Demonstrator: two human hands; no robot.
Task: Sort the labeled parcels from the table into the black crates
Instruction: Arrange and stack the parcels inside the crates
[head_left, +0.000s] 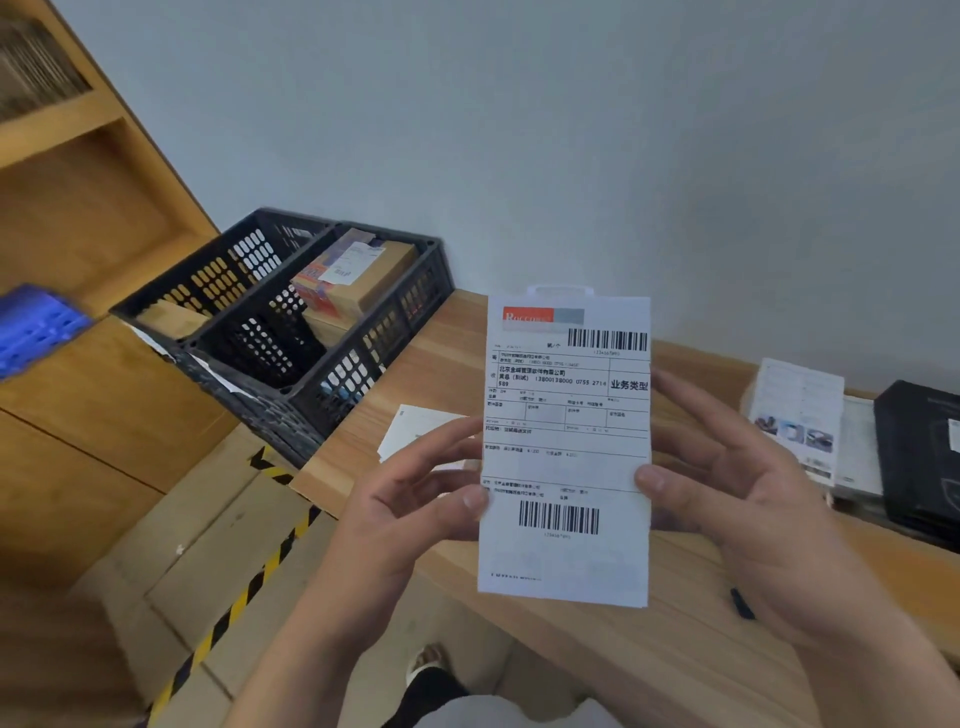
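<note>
White paper under the fingers: the left hand (415, 483) and the right hand (737, 483) each pinch a side edge of the flat white parcel with its printed shipping label (565, 447), thumbs on the front, the other fingers curled behind. It is held upright in the air above the near part of the pale wooden surface (597, 649), label facing the camera.

Its face looks smooth, thin and slightly glossy, with barcodes top and bottom and a small hanging tab at the top edge. With only light edge pinches, it could slip or bow and drop to the floor at the near left, or a misread label could send it to the wrong bin.

Far left stand the black perforated plastic crates (291, 332), rigid and lattice-walled; the right one already holds a brown cardboard box with a label (358, 275). On the surface lie a white flat packet (415, 431) behind the left hand, and at far right a white printed carton (800, 415) beside a black matte box (919, 452).
</note>
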